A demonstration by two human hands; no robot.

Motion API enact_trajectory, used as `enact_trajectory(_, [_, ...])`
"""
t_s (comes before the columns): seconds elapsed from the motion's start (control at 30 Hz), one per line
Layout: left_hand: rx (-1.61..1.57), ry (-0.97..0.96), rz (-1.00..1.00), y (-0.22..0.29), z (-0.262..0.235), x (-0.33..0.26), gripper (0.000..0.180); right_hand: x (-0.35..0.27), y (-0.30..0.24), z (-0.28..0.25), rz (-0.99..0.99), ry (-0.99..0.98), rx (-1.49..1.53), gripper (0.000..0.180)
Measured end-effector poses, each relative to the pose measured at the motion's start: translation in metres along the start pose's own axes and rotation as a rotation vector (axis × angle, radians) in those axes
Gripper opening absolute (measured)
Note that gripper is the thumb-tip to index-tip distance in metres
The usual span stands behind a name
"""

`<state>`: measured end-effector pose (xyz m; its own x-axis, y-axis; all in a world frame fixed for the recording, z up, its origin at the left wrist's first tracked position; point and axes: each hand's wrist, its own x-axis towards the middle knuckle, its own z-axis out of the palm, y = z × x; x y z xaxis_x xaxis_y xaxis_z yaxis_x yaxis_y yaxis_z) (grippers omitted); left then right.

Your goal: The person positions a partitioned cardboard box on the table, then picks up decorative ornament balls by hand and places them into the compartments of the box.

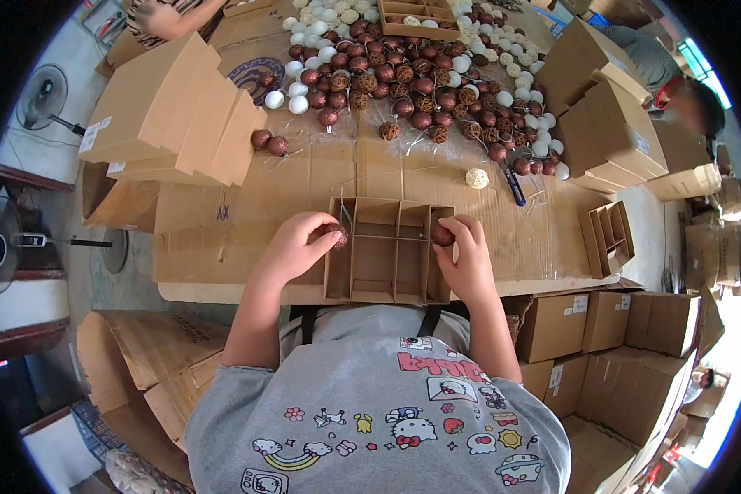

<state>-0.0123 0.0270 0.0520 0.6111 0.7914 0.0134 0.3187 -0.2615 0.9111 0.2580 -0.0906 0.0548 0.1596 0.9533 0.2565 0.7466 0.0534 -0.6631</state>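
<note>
A shallow cardboard tray with dividers [376, 292] lies before me at the table's near edge, and its compartments look bare. My left hand [302, 247] pinches a dark brown glitter bauble [338, 236] at the tray's left side. At the right side, my right hand [468, 251] holds another brown bauble [442, 235] between thumb and fingers. Both baubles are partly covered by my fingers; I cannot tell whether they touch the tray. Beyond the tray, a cream woven ball [477, 179] rests on the cardboard-covered table [305, 181].
A heap of brown, wicker and white balls [403, 82] spreads across the far table, with a divided tray [420, 20] behind. Box stacks flank it at left [173, 115] and right [605, 123]. A blue cutter [514, 188] and another divided tray [608, 239] lie rightward. Other people stand at the far corners.
</note>
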Motion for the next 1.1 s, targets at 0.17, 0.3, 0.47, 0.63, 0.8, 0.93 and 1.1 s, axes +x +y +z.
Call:
enact_trajectory(0.17, [0.265,-0.137,0.089,-0.003,0.0,0.007,0.023,-0.001,0.001,-0.005,0.026,0.048,0.059,0.042])
enact_trajectory(0.3, [0.371,-0.148,-0.157,0.025,-0.005,0.009,0.022,-0.004,0.003,-0.006,0.055,0.048,0.138,0.043])
enact_trajectory(0.47, [0.324,-0.26,-0.235,0.026,-0.008,0.014,0.022,-0.01,0.005,-0.001,0.068,0.026,0.133,0.042])
enact_trajectory(0.63, [0.471,0.042,0.188,0.0,0.007,0.026,0.026,-0.014,0.013,0.015,0.066,-0.019,0.044,0.041])
enact_trajectory(0.8, [0.545,0.226,0.267,-0.021,0.023,0.034,0.027,-0.016,0.013,0.025,-0.064,0.053,-0.115,0.04])
enact_trajectory(0.93, [0.546,0.287,0.214,-0.031,0.029,0.038,0.025,-0.015,0.015,0.028,-0.087,0.076,-0.137,0.041])
enact_trajectory(1.1, [0.526,0.282,0.216,-0.034,0.029,0.047,0.027,-0.015,0.015,0.029,-0.087,0.078,-0.144,0.042])
